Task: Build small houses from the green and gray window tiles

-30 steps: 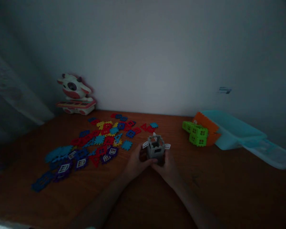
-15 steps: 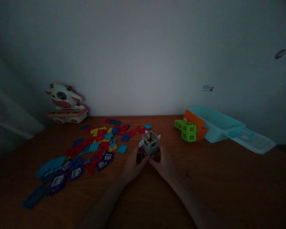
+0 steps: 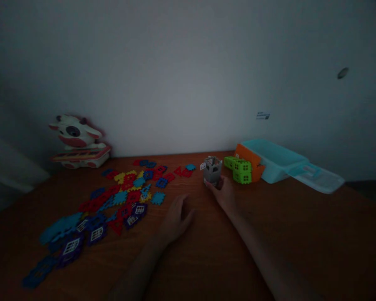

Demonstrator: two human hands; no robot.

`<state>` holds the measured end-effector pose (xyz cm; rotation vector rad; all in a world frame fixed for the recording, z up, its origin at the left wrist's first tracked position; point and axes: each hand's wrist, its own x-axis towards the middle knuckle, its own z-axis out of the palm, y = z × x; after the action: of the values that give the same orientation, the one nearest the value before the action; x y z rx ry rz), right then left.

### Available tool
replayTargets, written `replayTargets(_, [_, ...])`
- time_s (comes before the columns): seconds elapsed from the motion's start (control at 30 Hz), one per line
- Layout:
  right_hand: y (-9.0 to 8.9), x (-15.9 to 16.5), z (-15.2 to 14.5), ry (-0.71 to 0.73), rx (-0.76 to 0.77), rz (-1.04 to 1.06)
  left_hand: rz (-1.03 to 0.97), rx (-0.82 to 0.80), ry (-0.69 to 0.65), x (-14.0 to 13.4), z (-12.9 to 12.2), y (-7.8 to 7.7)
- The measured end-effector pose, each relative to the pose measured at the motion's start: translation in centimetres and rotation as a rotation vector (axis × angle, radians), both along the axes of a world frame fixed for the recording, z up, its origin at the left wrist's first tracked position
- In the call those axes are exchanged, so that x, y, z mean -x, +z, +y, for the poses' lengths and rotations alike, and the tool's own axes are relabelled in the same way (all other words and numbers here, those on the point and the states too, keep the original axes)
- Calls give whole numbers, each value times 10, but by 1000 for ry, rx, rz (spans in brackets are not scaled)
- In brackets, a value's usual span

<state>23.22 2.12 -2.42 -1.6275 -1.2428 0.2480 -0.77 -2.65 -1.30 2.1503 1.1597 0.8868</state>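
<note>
My right hand (image 3: 223, 193) grips the lower part of a small grey toy tower (image 3: 212, 170), its thumb on the near side. The tower is upright, with a notched top and a white lattice window flap swung out on its left. Whether its base touches the table cannot be made out. My left hand (image 3: 177, 219) rests near the table's middle, fingers loosely curved and apart from the thumb, with nothing in it. A light-blue square tile (image 3: 158, 198) lies just beyond it on the left.
Flat interlocking tiles (image 3: 133, 196) in red, blue and yellow spread over the left. A cow toy keyboard (image 3: 78, 142) stands behind them. At right are joined green blocks (image 3: 242, 170), an orange panel (image 3: 252, 159) and a light-blue bin (image 3: 277, 165) with a clear lid (image 3: 319, 179).
The grey tower has moved right and away from me in my right hand, close to the green blocks. My left hand has let go of it. The view has turned slightly right.
</note>
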Motion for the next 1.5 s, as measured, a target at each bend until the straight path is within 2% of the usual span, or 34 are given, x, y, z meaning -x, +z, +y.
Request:
replayTargets(0.27, [1, -23, 36, -166, -5, -35, 70, -45, -35, -1, -1, 1])
replayTargets(0.4, [-1, -22, 37, -240, -21, -52, 109, -98, -61, -1, -3, 1])
replayTargets(0.5, [-3, -19, 27, -246, -57, -88, 123, -123, -82, 0, -3, 0])
replayTargets(0.6, [-5, -15, 8, -132, -49, -137, 134, -132, -102, 0, -4, -1])
replayTargets(0.77, [-2, -6, -17, 239, 31, -254, 176, -173, -115, 0, -6, -1])
replayTargets(0.9, [4, 4, -17, 430, 19, -383, 241, -189, -82, 2, -7, 1])
replayTargets(0.97, [6, 7, -9, 468, 39, -488, 258, -189, -88, 3, -7, 2])
replayTargets(1.03, [6, 9, 3, 430, 106, -561, 258, -196, -98, 5, -7, 3])
replayTargets(1.23, [-4, 10, 39, 251, 184, -500, 255, -205, -101, 5, -5, -1])
replayTargets(1.5, [-9, 0, 51, 143, 169, -452, 247, -204, -112, 7, -5, -1])
